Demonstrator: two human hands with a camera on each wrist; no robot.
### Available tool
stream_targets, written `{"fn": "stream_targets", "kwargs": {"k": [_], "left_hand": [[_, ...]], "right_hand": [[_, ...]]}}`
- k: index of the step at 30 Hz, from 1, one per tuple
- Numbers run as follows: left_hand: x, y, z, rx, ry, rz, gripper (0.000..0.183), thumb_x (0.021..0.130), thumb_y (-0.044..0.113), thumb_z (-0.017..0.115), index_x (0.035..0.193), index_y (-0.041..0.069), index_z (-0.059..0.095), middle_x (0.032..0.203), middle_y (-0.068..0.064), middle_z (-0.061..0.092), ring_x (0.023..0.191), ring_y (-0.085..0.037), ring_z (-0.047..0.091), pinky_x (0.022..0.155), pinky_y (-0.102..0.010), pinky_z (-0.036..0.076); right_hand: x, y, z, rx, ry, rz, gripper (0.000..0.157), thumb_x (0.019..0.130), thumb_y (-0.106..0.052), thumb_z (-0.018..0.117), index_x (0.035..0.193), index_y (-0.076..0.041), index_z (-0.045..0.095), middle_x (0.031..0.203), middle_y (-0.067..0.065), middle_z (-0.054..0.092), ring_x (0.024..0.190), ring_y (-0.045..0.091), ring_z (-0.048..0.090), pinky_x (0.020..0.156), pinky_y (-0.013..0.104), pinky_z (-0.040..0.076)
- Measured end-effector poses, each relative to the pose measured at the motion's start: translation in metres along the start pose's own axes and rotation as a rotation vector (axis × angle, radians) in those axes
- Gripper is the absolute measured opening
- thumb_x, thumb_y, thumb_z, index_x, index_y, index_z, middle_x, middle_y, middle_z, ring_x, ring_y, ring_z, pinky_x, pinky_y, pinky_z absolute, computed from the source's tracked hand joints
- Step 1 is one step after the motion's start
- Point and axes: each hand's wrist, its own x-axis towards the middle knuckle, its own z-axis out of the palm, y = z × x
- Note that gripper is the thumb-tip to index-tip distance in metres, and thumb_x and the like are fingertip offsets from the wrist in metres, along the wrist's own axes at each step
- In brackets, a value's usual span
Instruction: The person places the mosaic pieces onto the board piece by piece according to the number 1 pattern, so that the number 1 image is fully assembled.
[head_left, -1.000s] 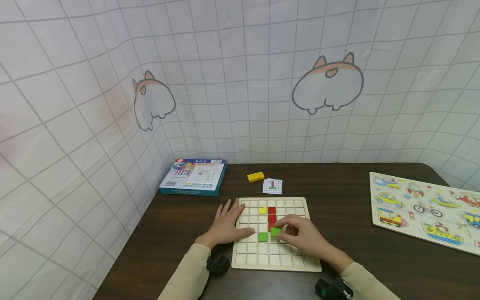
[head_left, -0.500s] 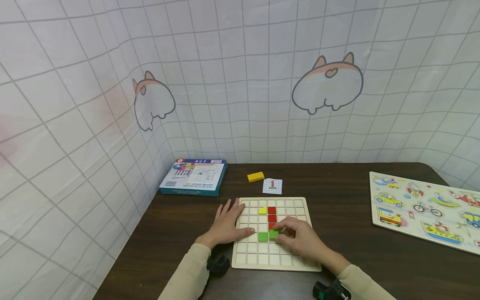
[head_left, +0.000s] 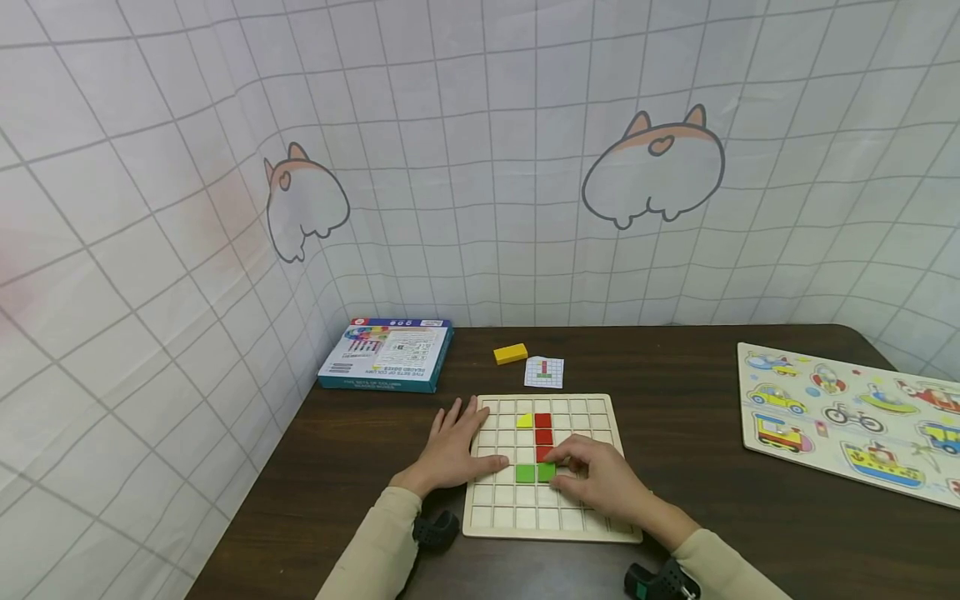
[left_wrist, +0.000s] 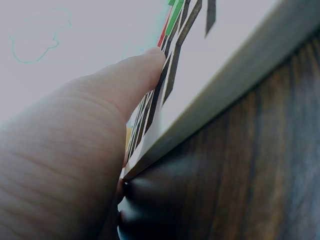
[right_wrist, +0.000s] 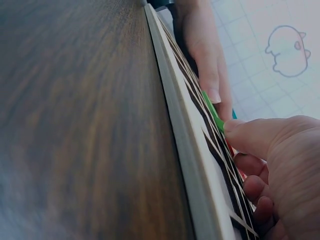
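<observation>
A wooden grid board (head_left: 555, 530) lies on the table, with a yellow piece (head_left: 525, 421) beside a column of red square tiles (head_left: 543, 437). Below that column, two green square tiles sit side by side. The right-hand green tile (head_left: 546, 472) is pinched by my right hand (head_left: 600, 477), thumb and index finger at its right side; the left green tile (head_left: 526, 473) lies flat in its cell. My left hand (head_left: 450, 454) rests spread over the board's left edge. The left wrist view shows its thumb (left_wrist: 142, 70) lying on the grid.
Behind the board lie a small grid card (head_left: 543, 372) and a yellow block (head_left: 511, 354). A blue-and-white box (head_left: 386, 354) stands at the back left. On the right lies a picture puzzle board (head_left: 847, 425). A patterned curtain (head_left: 480, 167) hangs behind the table (head_left: 675, 375).
My right hand has moved slightly down and left, bringing the green tile into line beside the other green one. The left hand has stayed still.
</observation>
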Motion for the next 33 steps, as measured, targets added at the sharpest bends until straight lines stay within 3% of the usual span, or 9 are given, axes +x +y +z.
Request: {"fn": "stream_targets", "kwargs": {"k": [33], "left_hand": [[0.0008,0.0001,-0.0002,-0.01,-0.005,-0.003,0.095,0.081,0.07,0.059,0.155,0.018,0.031,0.163,-0.008,0.013,0.15,-0.032,0.001,0.118,-0.055,-0.005]], "right_hand": [[-0.0015,0.0023,-0.001,0.044,-0.004,-0.032,0.024,0.083,-0.007,0.077,0.103,-0.02,0.073,0.098,-0.006,0.068,0.076,0.014,0.056,0.067,0.024,0.047]]}}
